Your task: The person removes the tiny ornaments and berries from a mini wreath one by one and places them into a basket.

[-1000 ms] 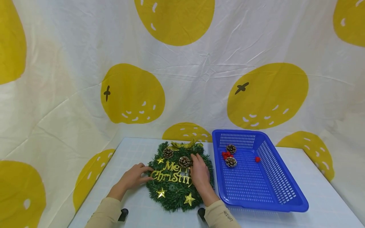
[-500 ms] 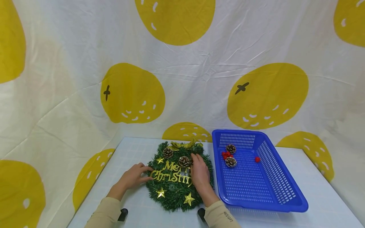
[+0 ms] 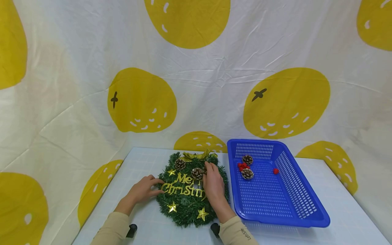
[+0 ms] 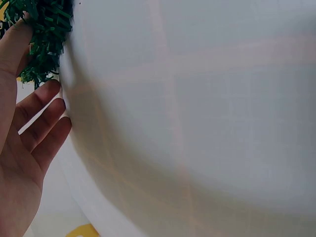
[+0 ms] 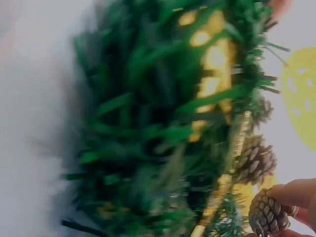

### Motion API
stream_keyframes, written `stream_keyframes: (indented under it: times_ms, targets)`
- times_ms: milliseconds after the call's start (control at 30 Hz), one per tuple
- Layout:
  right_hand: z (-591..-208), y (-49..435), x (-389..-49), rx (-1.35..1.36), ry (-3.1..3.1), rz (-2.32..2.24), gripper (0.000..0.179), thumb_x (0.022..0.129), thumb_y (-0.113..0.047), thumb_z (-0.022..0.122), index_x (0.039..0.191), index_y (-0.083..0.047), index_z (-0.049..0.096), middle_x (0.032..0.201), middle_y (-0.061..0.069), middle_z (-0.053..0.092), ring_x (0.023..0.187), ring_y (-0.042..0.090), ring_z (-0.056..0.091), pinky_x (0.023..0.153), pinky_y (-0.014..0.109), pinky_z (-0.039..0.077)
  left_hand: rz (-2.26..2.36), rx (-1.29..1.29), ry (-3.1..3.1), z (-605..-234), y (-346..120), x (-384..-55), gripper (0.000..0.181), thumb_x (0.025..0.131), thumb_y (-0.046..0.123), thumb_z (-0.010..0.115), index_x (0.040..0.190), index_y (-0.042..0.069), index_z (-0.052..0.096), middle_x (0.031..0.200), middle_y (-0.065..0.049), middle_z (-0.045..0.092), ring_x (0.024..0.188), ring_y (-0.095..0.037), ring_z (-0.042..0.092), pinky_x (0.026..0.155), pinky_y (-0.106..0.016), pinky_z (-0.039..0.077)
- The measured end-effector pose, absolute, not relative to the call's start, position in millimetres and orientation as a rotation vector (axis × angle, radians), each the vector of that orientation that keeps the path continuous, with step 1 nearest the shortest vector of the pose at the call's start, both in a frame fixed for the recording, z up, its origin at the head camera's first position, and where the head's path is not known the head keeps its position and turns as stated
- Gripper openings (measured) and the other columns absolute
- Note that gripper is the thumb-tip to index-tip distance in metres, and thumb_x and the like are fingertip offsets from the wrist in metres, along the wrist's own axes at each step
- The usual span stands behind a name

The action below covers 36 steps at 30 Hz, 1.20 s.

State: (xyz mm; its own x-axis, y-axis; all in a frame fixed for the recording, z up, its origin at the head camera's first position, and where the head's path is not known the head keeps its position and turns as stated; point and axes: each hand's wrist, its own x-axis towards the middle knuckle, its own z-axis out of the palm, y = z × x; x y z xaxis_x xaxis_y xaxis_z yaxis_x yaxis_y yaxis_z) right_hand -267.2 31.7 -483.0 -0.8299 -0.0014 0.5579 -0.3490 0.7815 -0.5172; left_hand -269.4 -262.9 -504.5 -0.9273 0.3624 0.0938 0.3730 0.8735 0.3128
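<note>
A green Christmas wreath point(image 3: 186, 212) lies flat on the table, with gold "Merry Christmas" lettering point(image 3: 183, 190) across it and gold stars. My left hand point(image 3: 143, 190) holds its left edge lightly between thumb and index finger; in the left wrist view the other fingers point(image 4: 49, 113) are spread below the greenery. At the upper right of the wreath, my right hand point(image 3: 214, 183) pinches a pine cone point(image 5: 269, 212), mostly hidden from the head view. Beside it sits a second pine cone point(image 3: 197, 173), with a third pine cone point(image 3: 180, 164) further left.
A blue plastic basket point(image 3: 272, 204) stands right of the wreath. Inside are two pine cones point(image 3: 247, 173), a cluster of red berries point(image 3: 243, 166) and a single red berry point(image 3: 276, 171). A patterned cloth point(image 3: 211, 102) hangs behind the white table point(image 3: 147, 231).
My right fingertips have shifted slightly at the pine cone. The left hand stays on the wreath's left edge.
</note>
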Motion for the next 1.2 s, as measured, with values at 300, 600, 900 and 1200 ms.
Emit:
stream_keyframes:
  times_ms: [300,600,900,1200]
  targets:
    - [-464.0,25.6,-260.2,0.258,-2.395,0.996,0.047,0.088,-0.008,0.073,0.132,-0.004,0.056,0.122,0.018,0.053,0.060,0.015,0.053,0.048,0.027,0.041,-0.511,-0.609,-2.997,-505.5,-263.9,-269.9,0.037,0.085,0.042,0.074,0.117,0.023,0.069,0.102,-0.001,0.057,0.086,-0.018,0.052,0.064,-0.038,0.045]
    - [-451.9,23.6,-255.6,0.259,-2.391,1.022,0.047,0.091,-0.017,0.072,0.133,-0.008,0.053,0.127,0.014,0.052,0.079,0.023,0.063,0.059,0.034,0.051,-0.514,-0.598,-3.003,-503.2,-262.8,-268.9,0.036,0.085,0.043,0.074,0.115,0.024,0.069,0.100,-0.001,0.056,0.083,-0.017,0.051,0.062,-0.038,0.044]
    - [-443.5,26.6,-252.4,0.325,-2.344,1.144,0.042,0.094,-0.019,0.068,0.132,-0.005,0.056,0.128,0.015,0.056,0.109,0.030,0.061,0.083,0.047,0.052,-0.501,-0.591,-3.016,-503.4,-262.6,-269.5,0.037,0.085,0.044,0.074,0.116,0.024,0.069,0.100,-0.001,0.056,0.084,-0.017,0.051,0.064,-0.038,0.044]
    - [-418.5,34.0,-251.8,0.291,-2.400,1.336,0.053,0.091,-0.016,0.072,0.139,-0.006,0.051,0.138,0.018,0.049,0.125,0.036,0.050,0.093,0.053,0.046,-0.509,-0.622,-2.998,-499.7,-262.2,-267.7,0.036,0.086,0.040,0.074,0.116,0.022,0.069,0.100,-0.003,0.056,0.083,-0.018,0.051,0.063,-0.038,0.044]
